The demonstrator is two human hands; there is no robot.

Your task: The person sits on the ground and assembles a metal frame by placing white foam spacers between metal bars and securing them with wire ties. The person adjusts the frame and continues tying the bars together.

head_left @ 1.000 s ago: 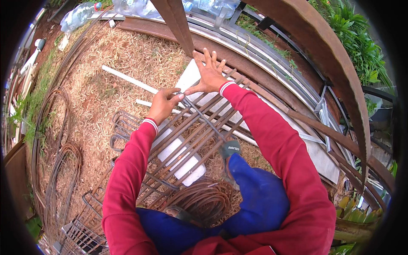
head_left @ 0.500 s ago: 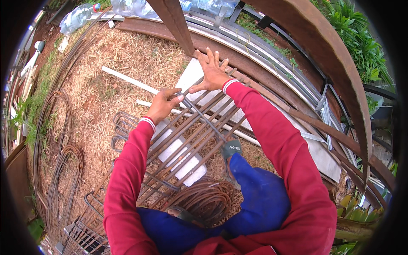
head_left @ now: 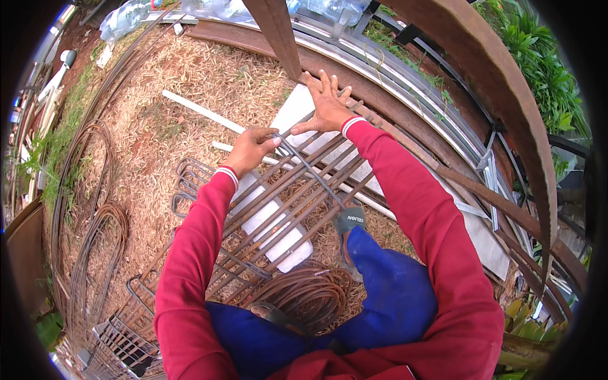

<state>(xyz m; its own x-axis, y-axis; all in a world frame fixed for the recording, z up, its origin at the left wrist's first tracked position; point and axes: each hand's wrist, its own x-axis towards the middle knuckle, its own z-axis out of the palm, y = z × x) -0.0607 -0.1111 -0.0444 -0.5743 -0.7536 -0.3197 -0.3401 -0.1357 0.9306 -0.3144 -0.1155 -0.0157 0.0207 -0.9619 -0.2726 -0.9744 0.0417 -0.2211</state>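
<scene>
Several long rusty rebars (head_left: 283, 217) lie side by side in front of me, running from lower left to upper right. Across their upper part lies a grey bent steel stirrup (head_left: 308, 168). My left hand (head_left: 252, 151) pinches the stirrup's upper left corner between thumb and fingers. My right hand (head_left: 329, 109) is spread over the far ends of the rebars, its fingers apart and its thumb pointing toward the stirrup. Whether its palm rests on a bar is hidden. Another stirrup crosses the rebars lower down, near my knees.
A coil of rusty wire (head_left: 310, 297) lies between my feet. Loose stirrups (head_left: 190, 174) sit left of the rebars. A white board (head_left: 292, 250) and a white pipe (head_left: 201, 110) lie underneath and beyond. A rusty steel beam (head_left: 494, 82) arches at the right; plastic bottles (head_left: 125, 20) line the back.
The view has shifted slightly, moving the scene a little to the right. Both hands keep nearly the same places, the left still pinching the stirrup.
</scene>
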